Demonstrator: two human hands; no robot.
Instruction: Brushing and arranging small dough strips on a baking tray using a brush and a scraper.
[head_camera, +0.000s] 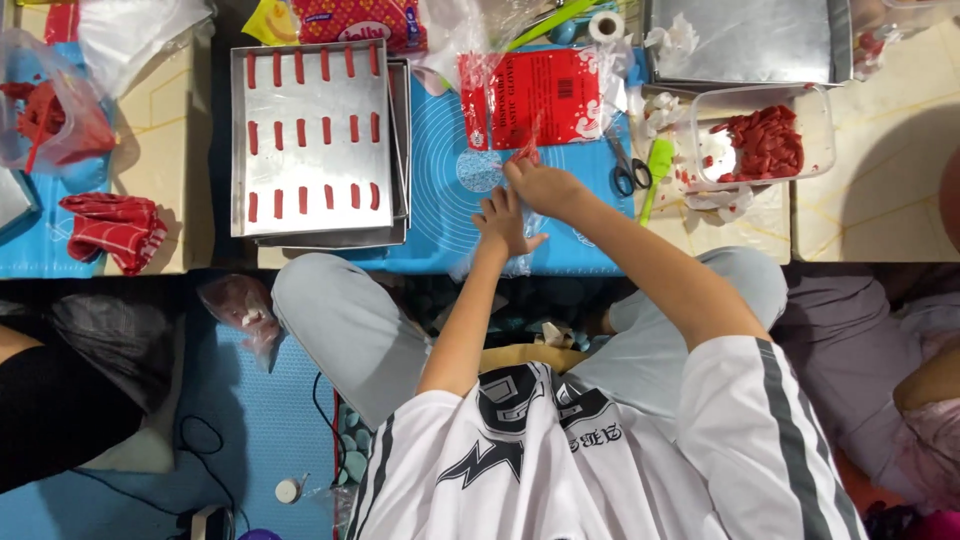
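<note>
My left hand (505, 222) lies flat with fingers spread on a clear plastic sheet (500, 262) over the blue mat (450, 200). Touching its fingertips from beyond, my right hand (545, 185) pinches the corner of a red packet (540, 100) in clear plastic. To the left stands a metal baking tray (312, 215) with three rows of short red strips (312, 130). To the right a clear plastic tub (815, 110) holds a heap of red pieces (765, 140).
Scissors (628, 170) and a green spatula (655, 170) lie right of my hands. A second metal tray (745, 45) is at the back right, a red cloth (115, 228) at the left, a plastic bag with red contents (45, 110) at the far left. Other people sit at both sides.
</note>
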